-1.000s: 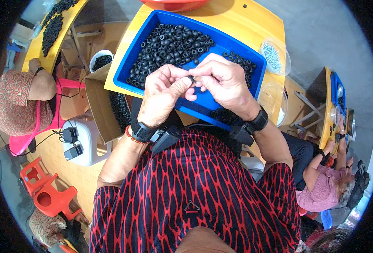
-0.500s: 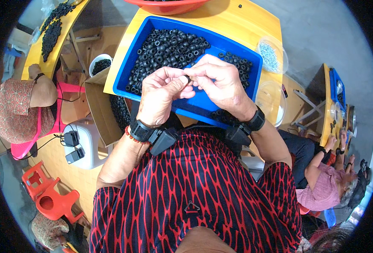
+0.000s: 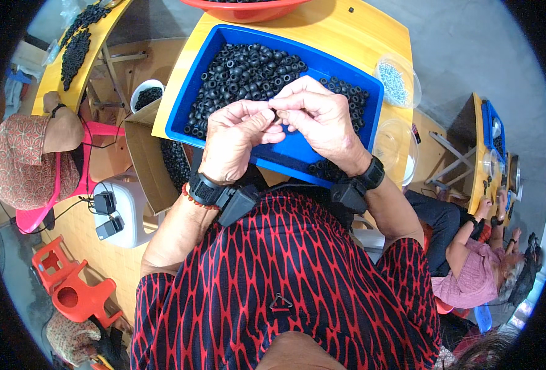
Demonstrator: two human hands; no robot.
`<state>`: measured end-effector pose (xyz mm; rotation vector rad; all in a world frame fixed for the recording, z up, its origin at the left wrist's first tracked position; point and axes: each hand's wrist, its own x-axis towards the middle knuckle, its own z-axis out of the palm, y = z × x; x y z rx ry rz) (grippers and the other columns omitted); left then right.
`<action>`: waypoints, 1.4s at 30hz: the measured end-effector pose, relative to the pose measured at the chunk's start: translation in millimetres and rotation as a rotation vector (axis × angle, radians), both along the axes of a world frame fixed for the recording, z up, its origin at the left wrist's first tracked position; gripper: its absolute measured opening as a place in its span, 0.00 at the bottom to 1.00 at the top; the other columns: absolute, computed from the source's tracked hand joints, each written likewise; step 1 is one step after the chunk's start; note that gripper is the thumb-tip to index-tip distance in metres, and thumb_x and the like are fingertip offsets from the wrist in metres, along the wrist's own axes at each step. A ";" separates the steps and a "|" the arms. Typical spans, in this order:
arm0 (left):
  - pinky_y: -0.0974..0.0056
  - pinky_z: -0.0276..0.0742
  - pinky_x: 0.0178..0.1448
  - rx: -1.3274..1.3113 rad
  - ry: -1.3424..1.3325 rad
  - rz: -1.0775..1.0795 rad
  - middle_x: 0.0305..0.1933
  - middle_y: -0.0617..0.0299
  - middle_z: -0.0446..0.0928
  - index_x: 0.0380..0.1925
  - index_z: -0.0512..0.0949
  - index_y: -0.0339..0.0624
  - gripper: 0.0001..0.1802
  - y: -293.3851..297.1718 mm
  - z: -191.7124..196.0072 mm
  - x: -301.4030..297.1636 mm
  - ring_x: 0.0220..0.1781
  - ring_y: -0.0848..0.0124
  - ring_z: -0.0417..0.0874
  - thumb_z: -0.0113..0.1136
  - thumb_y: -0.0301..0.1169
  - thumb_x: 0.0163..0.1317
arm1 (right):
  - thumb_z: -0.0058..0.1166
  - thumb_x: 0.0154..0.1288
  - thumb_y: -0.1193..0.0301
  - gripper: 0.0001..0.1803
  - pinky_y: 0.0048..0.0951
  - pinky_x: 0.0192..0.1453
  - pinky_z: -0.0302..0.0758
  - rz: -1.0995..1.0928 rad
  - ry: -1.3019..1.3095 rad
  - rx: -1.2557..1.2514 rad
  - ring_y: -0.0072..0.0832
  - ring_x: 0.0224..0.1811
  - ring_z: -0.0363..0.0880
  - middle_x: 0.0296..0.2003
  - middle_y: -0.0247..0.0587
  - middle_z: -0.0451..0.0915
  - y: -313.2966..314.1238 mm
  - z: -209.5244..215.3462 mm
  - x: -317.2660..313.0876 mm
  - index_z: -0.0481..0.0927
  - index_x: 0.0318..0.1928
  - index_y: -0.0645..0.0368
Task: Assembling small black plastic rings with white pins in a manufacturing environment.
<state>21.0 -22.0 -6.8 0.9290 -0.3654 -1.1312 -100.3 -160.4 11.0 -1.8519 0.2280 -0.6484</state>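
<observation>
black ring (image 3: 273,115), mostly covered by fingertips, sits between the two hands over the blue tray (image 3: 297,149) on the yellow desk (image 3: 374,34). the left hand (image 3: 231,140) pinches it between thumb and forefinger; the right hand (image 3: 327,122) is narrow, its fingertips right at the ring, though i cannot tell whether they grip it or some small bit of their own. the likeliest trouble, i'd judge, is a slip: the piece is small and the pinch shallow, so uneven pressure could pop it out. it would probably drop into the tray and be lost among the matching loose rings (image 3: 242,74). a harder flick might carry it past the near rim, toward the lap or the open cardboard box (image 3: 141,157).
</observation>
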 end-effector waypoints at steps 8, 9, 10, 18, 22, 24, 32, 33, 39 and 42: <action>0.66 0.87 0.38 0.020 -0.083 0.065 0.35 0.55 0.83 0.39 0.78 0.31 0.06 -2.8 2.7 -5.8 0.32 0.71 0.85 0.59 0.25 0.66 | 0.56 0.59 0.83 0.10 0.24 0.40 0.77 0.016 0.025 -0.091 0.26 0.37 0.80 0.38 0.40 0.80 0.4 1.7 -2.7 0.86 0.41 0.62; 0.66 0.87 0.38 0.023 -0.110 0.080 0.34 0.56 0.82 0.38 0.78 0.31 0.06 -3.2 2.4 -6.3 0.31 0.72 0.84 0.59 0.25 0.66 | 0.56 0.60 0.82 0.11 0.25 0.40 0.77 0.025 0.014 -0.141 0.26 0.37 0.80 0.37 0.40 0.80 -0.1 1.3 -3.5 0.85 0.43 0.62; 0.66 0.87 0.38 0.023 -0.110 0.080 0.34 0.56 0.82 0.38 0.78 0.31 0.06 -3.8 3.0 -6.6 0.31 0.72 0.84 0.59 0.25 0.66 | 0.56 0.60 0.82 0.11 0.25 0.40 0.77 0.025 0.014 -0.140 0.26 0.37 0.80 0.37 0.40 0.80 -0.3 1.9 -4.8 0.85 0.43 0.62; 0.72 0.79 0.36 0.020 -0.160 0.078 0.33 0.60 0.81 0.36 0.79 0.33 0.04 -4.4 -2.6 -3.5 0.30 0.77 0.80 0.59 0.23 0.64 | 0.63 0.58 0.64 0.17 0.38 0.41 0.78 0.157 0.265 -0.543 0.41 0.35 0.80 0.37 0.47 0.78 -5.9 29.7 -4.0 0.80 0.43 0.63; 0.73 0.75 0.37 0.050 -0.217 0.093 0.33 0.62 0.81 0.36 0.80 0.33 0.04 -6.4 -0.1 -8.3 0.31 0.79 0.78 0.60 0.24 0.64 | 0.60 0.58 0.63 0.15 0.44 0.41 0.77 0.189 0.381 -0.729 0.48 0.37 0.80 0.33 0.51 0.79 -9.1 32.0 1.6 0.77 0.33 0.63; 0.72 0.76 0.39 0.097 -0.274 0.070 0.34 0.64 0.81 0.37 0.80 0.35 0.05 -7.5 -1.0 -9.0 0.32 0.79 0.79 0.61 0.26 0.65 | 0.60 0.58 0.63 0.15 0.44 0.40 0.77 0.186 0.417 -0.761 0.48 0.36 0.80 0.32 0.51 0.79 -8.8 34.8 3.2 0.77 0.33 0.63; 0.72 0.77 0.42 0.107 -0.324 0.049 0.36 0.62 0.82 0.38 0.79 0.34 0.07 -8.7 3.9 -8.9 0.34 0.77 0.80 0.61 0.28 0.66 | 0.59 0.60 0.63 0.14 0.44 0.38 0.77 0.096 0.283 -0.693 0.48 0.34 0.80 0.29 0.52 0.79 -13.3 19.6 -5.4 0.77 0.32 0.64; 0.71 0.77 0.43 0.115 -0.355 0.003 0.36 0.61 0.82 0.38 0.79 0.33 0.07 -7.5 3.6 -7.9 0.35 0.77 0.81 0.61 0.28 0.66 | 0.59 0.60 0.63 0.15 0.44 0.37 0.77 0.085 0.277 -0.689 0.48 0.34 0.80 0.28 0.52 0.78 -12.4 19.3 -6.5 0.76 0.31 0.64; 0.70 0.78 0.44 0.101 -0.368 -0.018 0.35 0.60 0.82 0.37 0.79 0.33 0.07 -5.1 6.0 -9.8 0.35 0.77 0.81 0.61 0.27 0.66 | 0.59 0.61 0.63 0.15 0.45 0.34 0.78 0.076 0.285 -0.677 0.49 0.31 0.80 0.28 0.52 0.77 -5.3 15.2 -8.1 0.74 0.31 0.63; 0.70 0.78 0.44 0.136 -0.382 0.011 0.34 0.60 0.82 0.36 0.79 0.32 0.06 -5.9 1.6 -11.2 0.35 0.77 0.80 0.62 0.26 0.66 | 0.58 0.62 0.63 0.14 0.45 0.33 0.78 0.080 0.316 -0.704 0.49 0.31 0.80 0.27 0.52 0.76 -3.0 13.5 -9.3 0.74 0.32 0.63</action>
